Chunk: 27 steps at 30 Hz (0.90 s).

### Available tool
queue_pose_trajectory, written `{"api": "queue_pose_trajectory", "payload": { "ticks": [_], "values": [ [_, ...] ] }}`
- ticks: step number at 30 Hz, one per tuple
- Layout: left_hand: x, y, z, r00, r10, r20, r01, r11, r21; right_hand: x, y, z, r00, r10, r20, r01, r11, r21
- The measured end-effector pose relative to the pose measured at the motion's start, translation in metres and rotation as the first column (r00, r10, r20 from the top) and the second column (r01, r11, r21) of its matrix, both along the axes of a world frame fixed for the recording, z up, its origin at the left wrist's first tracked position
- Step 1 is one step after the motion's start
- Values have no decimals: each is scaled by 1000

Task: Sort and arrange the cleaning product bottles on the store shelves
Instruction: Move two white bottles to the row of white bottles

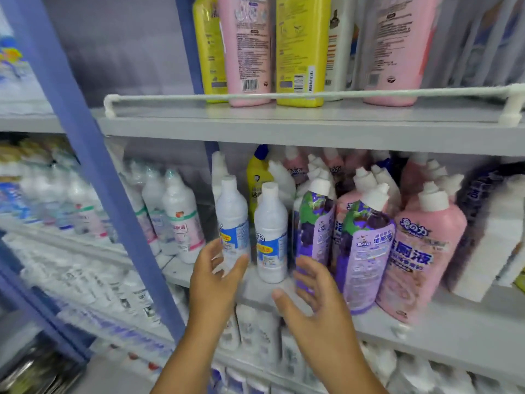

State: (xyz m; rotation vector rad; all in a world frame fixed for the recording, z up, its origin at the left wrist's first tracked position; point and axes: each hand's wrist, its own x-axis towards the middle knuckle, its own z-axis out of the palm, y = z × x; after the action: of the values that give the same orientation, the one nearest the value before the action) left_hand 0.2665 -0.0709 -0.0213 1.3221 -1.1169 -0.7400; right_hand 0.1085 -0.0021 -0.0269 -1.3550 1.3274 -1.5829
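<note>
Two white bottles with white caps and blue-and-yellow labels stand upright at the front of the middle shelf (pixel 443 336), close together. The left white bottle (pixel 232 223) sits slightly behind the right white bottle (pixel 270 231), which stands at the shelf's front edge.

The left hand (pixel 216 282) is raised in front of the left white bottle. Its fingers (pixel 238 265) are loosely spread and released; they overlap the bottle's lower body, but motion blur prevents telling whether they touch it. The right hand (pixel 309 297) is also released, palm turned toward the left, fingers extended beside the base of a purple bottle (pixel 315 223) with a grape-pattern label. Contact there cannot be confirmed either.

To the right of that bottle stand a second purple bottle (pixel 366 251) and a pink bottle (pixel 420 260), both with white angled caps and tilted slightly leftward. A yellow bottle (pixel 257 183) with a blue cap stands behind the white pair.

On the upper shelf (pixel 255 126), behind a white guard rail (pixel 284 96), tall yellow and pink bottles stand with their back labels and barcodes facing outward.

A blue upright post (pixel 93 166) separates this bay from a neighbouring one holding further white bottles, which appear blurred.
</note>
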Motion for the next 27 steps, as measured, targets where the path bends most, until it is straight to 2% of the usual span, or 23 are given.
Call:
{"api": "queue_pose_trajectory", "payload": {
  "ticks": [2,4,9,13,18,22,27],
  "values": [
    [18,-26,-7,998,-33,53,34,999,-12,31,-19,-13,998,-9,-66,15,997,80],
    [33,-52,-13,991,-102,87,102,995,5,58,-39,-18,987,-81,-139,98,987,124],
    [45,-94,-22,947,-297,123,295,955,38,83,-96,-22,903,-405,-144,417,907,61],
    [49,-105,-15,920,-355,166,345,935,86,85,-115,-19,833,-528,-165,545,834,81],
    [66,-96,-9,888,-413,202,401,911,99,98,-94,-13,823,-537,-186,559,824,91],
    [105,-53,-9,890,-441,114,427,895,128,114,-59,-12,856,-486,-176,506,857,99],
    [166,18,11,919,-395,-5,391,910,139,149,-17,5,923,-368,-115,381,915,134]
  ]
}}
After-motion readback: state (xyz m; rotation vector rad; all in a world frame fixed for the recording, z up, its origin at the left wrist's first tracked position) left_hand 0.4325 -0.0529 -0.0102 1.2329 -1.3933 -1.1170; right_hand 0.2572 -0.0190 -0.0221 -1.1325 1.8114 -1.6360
